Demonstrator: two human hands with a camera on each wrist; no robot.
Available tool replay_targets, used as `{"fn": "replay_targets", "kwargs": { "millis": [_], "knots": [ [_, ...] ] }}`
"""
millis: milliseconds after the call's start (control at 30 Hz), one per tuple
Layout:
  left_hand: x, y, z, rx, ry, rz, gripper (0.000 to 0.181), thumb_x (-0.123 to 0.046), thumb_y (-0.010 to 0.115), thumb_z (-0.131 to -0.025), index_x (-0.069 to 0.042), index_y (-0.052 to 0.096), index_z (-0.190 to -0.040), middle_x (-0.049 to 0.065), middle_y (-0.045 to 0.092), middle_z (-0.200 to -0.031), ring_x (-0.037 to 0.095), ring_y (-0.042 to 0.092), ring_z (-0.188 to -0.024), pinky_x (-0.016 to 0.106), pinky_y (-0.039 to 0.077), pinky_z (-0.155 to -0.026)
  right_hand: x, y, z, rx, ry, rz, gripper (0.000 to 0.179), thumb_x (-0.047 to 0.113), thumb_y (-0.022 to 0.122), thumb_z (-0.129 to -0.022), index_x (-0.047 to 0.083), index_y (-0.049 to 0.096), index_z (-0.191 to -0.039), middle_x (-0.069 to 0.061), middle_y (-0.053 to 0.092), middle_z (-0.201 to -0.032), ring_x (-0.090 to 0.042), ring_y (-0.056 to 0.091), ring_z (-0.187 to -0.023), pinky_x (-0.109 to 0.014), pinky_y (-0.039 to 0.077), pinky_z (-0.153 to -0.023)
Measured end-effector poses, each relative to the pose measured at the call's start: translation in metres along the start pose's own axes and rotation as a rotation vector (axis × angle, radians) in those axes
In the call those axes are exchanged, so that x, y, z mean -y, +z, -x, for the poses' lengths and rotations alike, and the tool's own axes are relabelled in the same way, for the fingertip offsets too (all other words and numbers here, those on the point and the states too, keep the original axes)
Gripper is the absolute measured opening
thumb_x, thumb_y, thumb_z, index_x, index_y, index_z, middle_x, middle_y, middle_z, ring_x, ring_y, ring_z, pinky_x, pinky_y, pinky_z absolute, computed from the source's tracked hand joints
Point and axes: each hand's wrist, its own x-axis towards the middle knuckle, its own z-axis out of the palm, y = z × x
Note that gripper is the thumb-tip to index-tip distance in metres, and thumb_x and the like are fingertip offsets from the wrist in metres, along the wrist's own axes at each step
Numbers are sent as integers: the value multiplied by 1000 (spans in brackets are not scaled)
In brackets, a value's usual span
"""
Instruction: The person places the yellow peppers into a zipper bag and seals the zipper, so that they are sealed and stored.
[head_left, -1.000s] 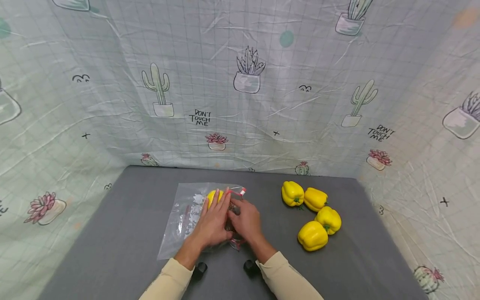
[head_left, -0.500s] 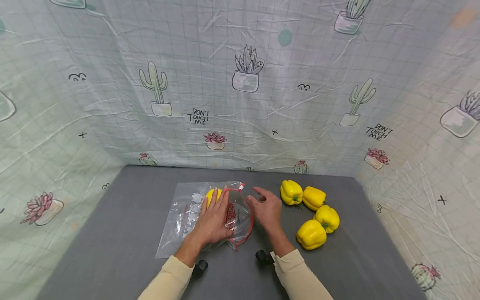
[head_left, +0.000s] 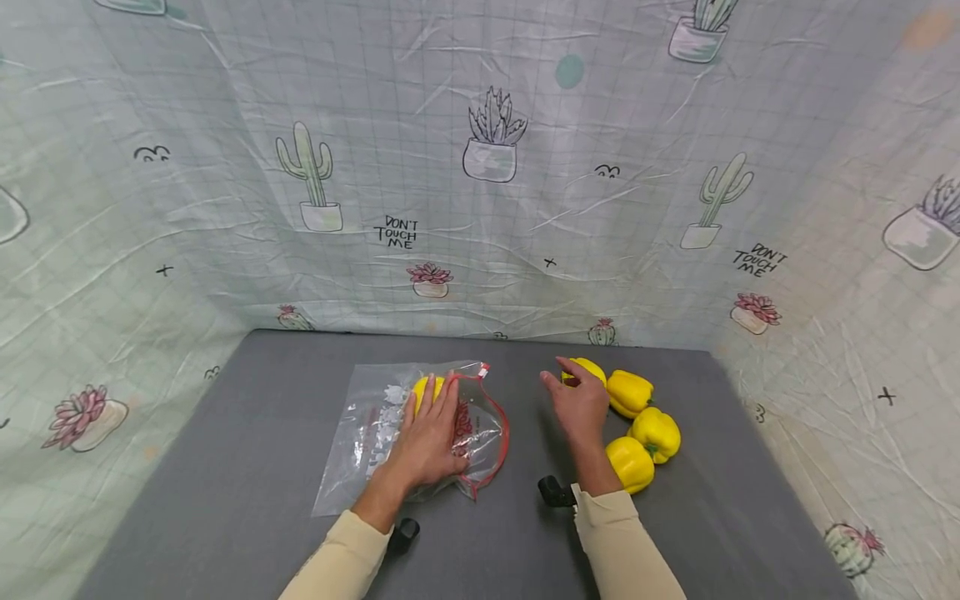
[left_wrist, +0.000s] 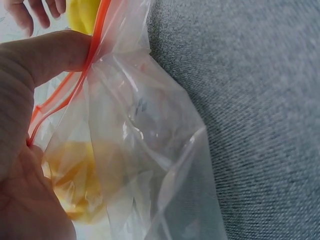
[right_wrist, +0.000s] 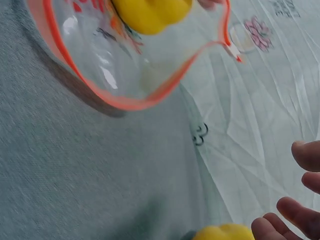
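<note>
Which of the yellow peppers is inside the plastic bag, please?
The pepper partly covered by the left hand; the other four peppers lie on the table outside the bag.

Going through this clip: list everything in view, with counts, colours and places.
Table: one, grey, beneath the items
Backdrop: one surround, pale with printed plants, behind and on both sides
Bag: one, clear, red-edged mouth, on the table
Slider: one, white and red, at the mouth's far end
Bagged pepper: one, yellow, inside the bag
Loose peppers: four, yellow, right of the bag
Wrist devices: two, black, at the wrists
Sleeves: two, cream, on the forearms
Left hand: one, bare, on the bag
Right hand: one, bare, at the leftmost loose pepper
</note>
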Motion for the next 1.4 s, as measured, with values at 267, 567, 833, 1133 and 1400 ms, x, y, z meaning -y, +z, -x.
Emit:
{"fn": "replay_targets", "kwargs": {
  "millis": [267,567,833,1133,1400],
  "knots": [
    [-1,1,1,-5,-1,16,130,-38,90,-70,-5,11,-168,8,8,-178,39,4,-165,64,7,-130,-8,-16,-11,-51,78,3,52,29,75,-96,9,64,-142,-16,66,-142,-38,59,-133,-55,51,-108],
    [-1,0,-1,4,-9,4,129,-39,89,-72,-6,10,-168,7,7,-178,38,2,-165,63,7,-131,-20,-19,-18,-103,150,42,59,28,74,-96,6,58,-147,-20,57,-153,-43,50,-142,-60,40,-119],
    [0,0,-2,2,-6,8,130,-38,91,-71,-5,11,-168,8,8,-178,38,2,-165,64,7,-130,-30,-13,-23,-86,147,112,67,26,75,-94,2,50,-152,-25,53,-154,-45,48,-142,-60,37,-120],
    [-1,1,-1,2,3,2,130,-38,91,-70,-5,12,-168,9,9,-178,39,4,-165,64,8,-130,-37,-9,-29,-54,97,241,74,26,75,-94,-2,44,-155,-28,51,-154,-49,47,-142,-62,38,-119],
    [-1,0,-2,-6,-2,-6,130,-37,92,-69,-4,13,-167,10,11,-178,40,5,-164,64,9,-130,-38,-9,-35,3,40,328,65,25,71,-95,-10,50,-146,-33,56,-144,-50,54,-131,-63,44,-111]
  ]
}}
